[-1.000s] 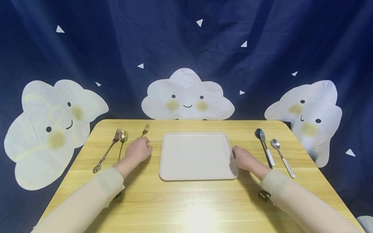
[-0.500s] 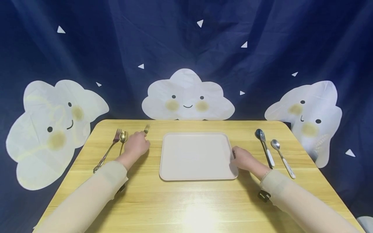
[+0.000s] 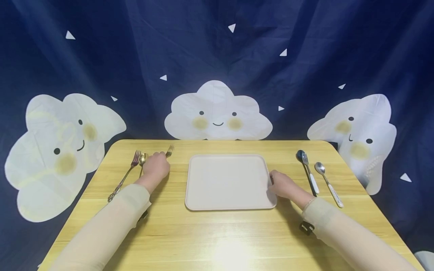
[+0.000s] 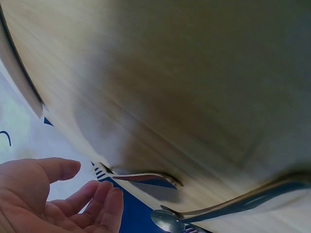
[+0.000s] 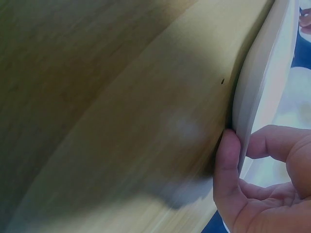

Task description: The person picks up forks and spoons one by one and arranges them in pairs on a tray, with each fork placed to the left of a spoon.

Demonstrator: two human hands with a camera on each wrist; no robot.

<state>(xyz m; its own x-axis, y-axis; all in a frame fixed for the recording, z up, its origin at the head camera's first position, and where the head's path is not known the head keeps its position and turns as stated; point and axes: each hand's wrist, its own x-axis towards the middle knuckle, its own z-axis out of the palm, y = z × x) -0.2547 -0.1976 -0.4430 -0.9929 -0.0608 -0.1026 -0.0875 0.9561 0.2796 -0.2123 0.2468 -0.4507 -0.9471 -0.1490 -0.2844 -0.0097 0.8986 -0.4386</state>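
My left hand is over the left part of the table, between a small fork and a gold spoon. In the left wrist view its thumb and fingers stand apart with nothing between them, the fingertips close to the small fork. My right hand pinches the right rim of a pale rectangular tray. The right wrist view shows the thumb above the tray's edge and a finger underneath. The tray lies in the middle of the table.
An ornate dark fork lies left of the gold spoon. Right of the tray are a dark spoon, a white-handled fork and a white-handled spoon. A blue curtain with clouds hangs behind the wooden table.
My left hand has shifted left and slightly toward the far side, uncovering more of the small fork, which stays in place. The right hand and tray keep their position.
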